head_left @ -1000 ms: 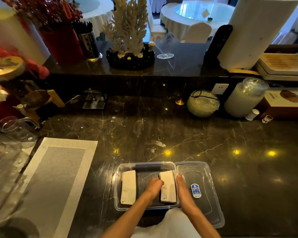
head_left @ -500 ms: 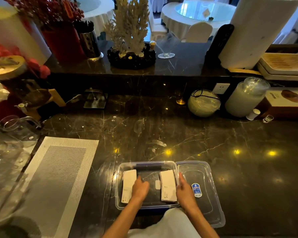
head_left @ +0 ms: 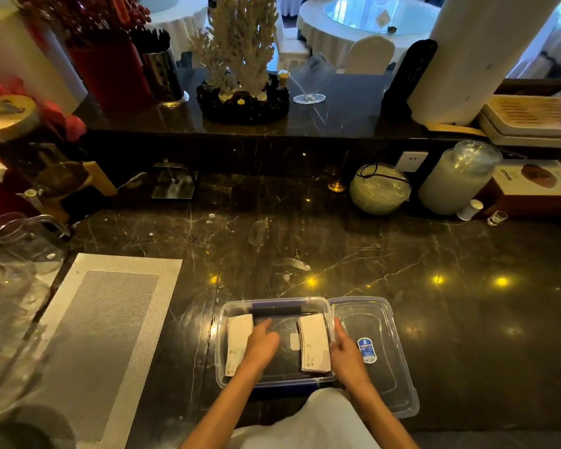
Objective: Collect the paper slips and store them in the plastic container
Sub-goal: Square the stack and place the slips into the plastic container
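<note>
Shifting my open left hand across to the left white paper-slip stack inside the clear rectangular plastic container; open right hand apparently steadies the right stack; storing looks nearly done.

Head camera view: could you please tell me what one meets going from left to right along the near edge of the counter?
Woven placemat → left stack of slips → left hand → right stack of slips → right hand → container lid.
</note>
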